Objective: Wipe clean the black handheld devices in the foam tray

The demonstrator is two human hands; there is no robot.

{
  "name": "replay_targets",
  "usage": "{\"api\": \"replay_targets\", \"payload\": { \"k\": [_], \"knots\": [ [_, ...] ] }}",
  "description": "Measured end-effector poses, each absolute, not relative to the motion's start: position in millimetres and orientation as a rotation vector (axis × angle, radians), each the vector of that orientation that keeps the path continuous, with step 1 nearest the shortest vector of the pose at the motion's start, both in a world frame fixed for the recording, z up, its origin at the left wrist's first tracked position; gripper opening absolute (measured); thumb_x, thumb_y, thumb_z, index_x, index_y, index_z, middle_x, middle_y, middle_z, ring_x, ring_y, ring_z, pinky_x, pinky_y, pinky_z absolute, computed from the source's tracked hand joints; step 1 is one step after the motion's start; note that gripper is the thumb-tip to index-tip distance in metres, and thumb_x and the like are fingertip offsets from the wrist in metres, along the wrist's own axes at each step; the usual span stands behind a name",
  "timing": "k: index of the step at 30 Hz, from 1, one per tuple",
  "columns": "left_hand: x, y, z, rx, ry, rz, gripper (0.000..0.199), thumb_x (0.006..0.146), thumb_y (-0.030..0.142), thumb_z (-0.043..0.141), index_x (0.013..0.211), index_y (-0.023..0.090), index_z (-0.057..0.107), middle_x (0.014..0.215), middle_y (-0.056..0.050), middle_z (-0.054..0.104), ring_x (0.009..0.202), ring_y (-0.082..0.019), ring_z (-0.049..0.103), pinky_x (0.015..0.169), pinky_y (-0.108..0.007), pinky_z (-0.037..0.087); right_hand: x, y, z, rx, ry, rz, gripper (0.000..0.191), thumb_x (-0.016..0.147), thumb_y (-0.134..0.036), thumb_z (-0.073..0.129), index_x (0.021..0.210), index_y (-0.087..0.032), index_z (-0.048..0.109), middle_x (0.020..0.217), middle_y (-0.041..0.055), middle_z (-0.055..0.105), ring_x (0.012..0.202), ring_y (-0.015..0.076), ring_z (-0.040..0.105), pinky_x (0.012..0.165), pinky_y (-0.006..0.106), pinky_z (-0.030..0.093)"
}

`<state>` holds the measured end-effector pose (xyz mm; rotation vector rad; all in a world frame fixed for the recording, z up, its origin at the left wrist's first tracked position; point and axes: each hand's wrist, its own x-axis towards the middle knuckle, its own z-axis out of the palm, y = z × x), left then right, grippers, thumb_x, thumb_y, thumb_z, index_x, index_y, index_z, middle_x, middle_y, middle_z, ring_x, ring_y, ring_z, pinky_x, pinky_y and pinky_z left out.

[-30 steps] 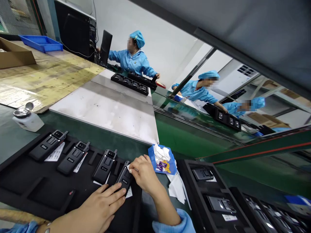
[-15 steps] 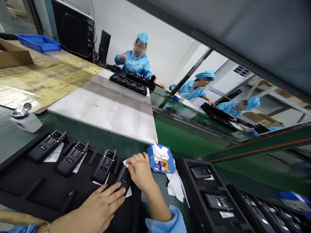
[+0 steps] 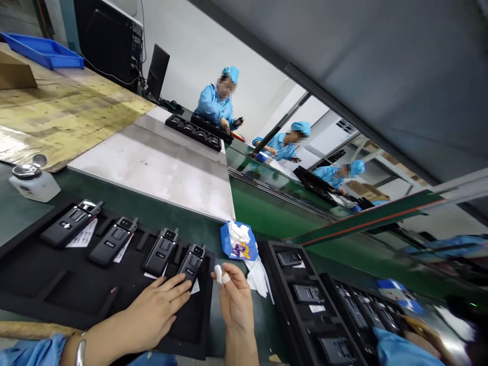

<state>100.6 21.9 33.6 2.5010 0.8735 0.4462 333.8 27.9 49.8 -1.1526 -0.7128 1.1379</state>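
Note:
My left hand (image 3: 152, 307) lies flat with its fingers stretched out, the fingertips on the lower end of a black two-way radio (image 3: 191, 263). That radio sits in the right end of a black foam tray (image 3: 125, 305). Three more such radios lie in a row to its left, one being the nearby radio (image 3: 160, 252), with white labels partly under them. Just beyond the tray's right edge, my right hand (image 3: 237, 295) is closed, palm up, around a small folded white wipe (image 3: 218, 274). The wipe is apart from the radio.
A blue box (image 3: 224, 244) of white wipes and small packets stands beyond my right hand. White cloths (image 3: 257, 277) lie beside it. More radio trays (image 3: 274, 264) are at the right. A pump bottle (image 3: 34, 180) stands at the left. Co-workers in blue sit across the line.
My right hand has lifted off the radio's top end and turned palm up, to the right, with the wipe. My left hand stays on the radio. A blue sleeve appears at lower right.

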Motion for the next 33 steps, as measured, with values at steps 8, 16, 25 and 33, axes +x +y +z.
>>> {"api": "replay_targets", "payload": {
  "k": [8, 16, 25, 33],
  "knots": [
    [97, 23, 26, 2.452, 0.823, 0.540, 0.061, 0.080, 0.006, 0.053, 0.139, 0.026, 0.051, 0.146, -0.004, 0.052, 0.141, -0.027, 0.039, 0.111, -0.050, 0.042, 282, -10, 73, -0.598, -0.398, 1.571, 0.040, 0.061, -0.042, 0.087, 0.098, -0.041, 0.072, 0.067, -0.0069, 0.036, 0.066, 0.0097, 0.039, 0.072, 0.031, 0.039],
    [85, 23, 59, 1.797, 0.865, 0.995, 0.028, 0.095, 0.023, 0.050, 0.114, 0.021, 0.071, 0.114, -0.006, 0.073, 0.106, -0.019, 0.067, 0.096, -0.033, 0.053, 240, -38, 64, -0.577, -0.323, 1.597, 0.036, 0.069, -0.049, 0.077, 0.104, -0.044, 0.070, 0.064, -0.0076, 0.015, 0.060, 0.0127, 0.021, 0.062, 0.030, 0.029],
    [81, 4, 118, 1.399, 0.801, 1.008, 0.028, 0.086, 0.027, 0.062, 0.110, 0.018, 0.074, 0.108, -0.007, 0.074, 0.095, -0.020, 0.069, 0.088, -0.031, 0.055, 221, -50, 65, -0.546, -0.343, 1.698, 0.041, 0.065, -0.048, 0.079, 0.104, -0.039, 0.070, 0.060, -0.0094, 0.016, 0.056, 0.0107, 0.017, 0.060, 0.028, 0.032],
    [83, -3, 125, 1.402, 0.825, 1.018, 0.023, 0.079, 0.021, 0.065, 0.099, 0.019, 0.076, 0.099, -0.005, 0.075, 0.091, -0.018, 0.069, 0.086, -0.028, 0.054, 214, -57, 73, -0.539, -0.320, 1.757, 0.043, 0.062, -0.040, 0.076, 0.104, -0.034, 0.071, 0.054, -0.0104, 0.017, 0.056, 0.0101, 0.018, 0.059, 0.028, 0.033]
  ]
}}
